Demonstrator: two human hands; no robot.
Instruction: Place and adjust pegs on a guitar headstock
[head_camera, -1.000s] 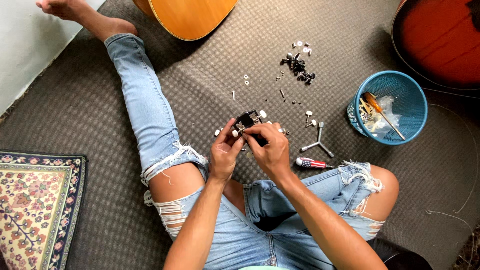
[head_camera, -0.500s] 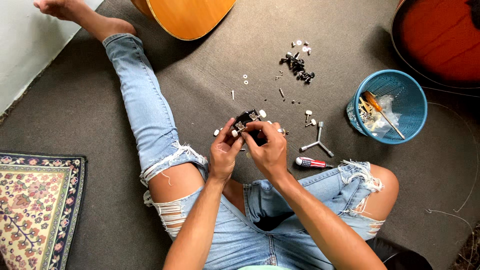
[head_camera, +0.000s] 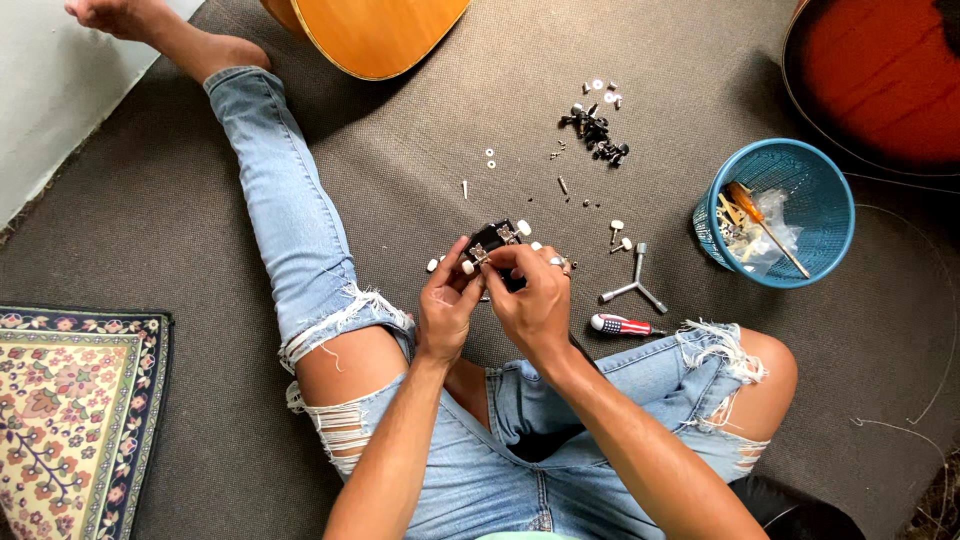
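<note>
Grey carpet; tuner assembly (head_camera: 492, 240) pinched between fingers of left hand (head_camera: 447, 305) and right hand (head_camera: 535, 300), seemingly gripped.

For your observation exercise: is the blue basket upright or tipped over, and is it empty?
Upright and not empty: the blue basket shows its open mouth, with a screwdriver and crumpled plastic inside.

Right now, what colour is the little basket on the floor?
The basket is blue, seen in the head view.
</note>
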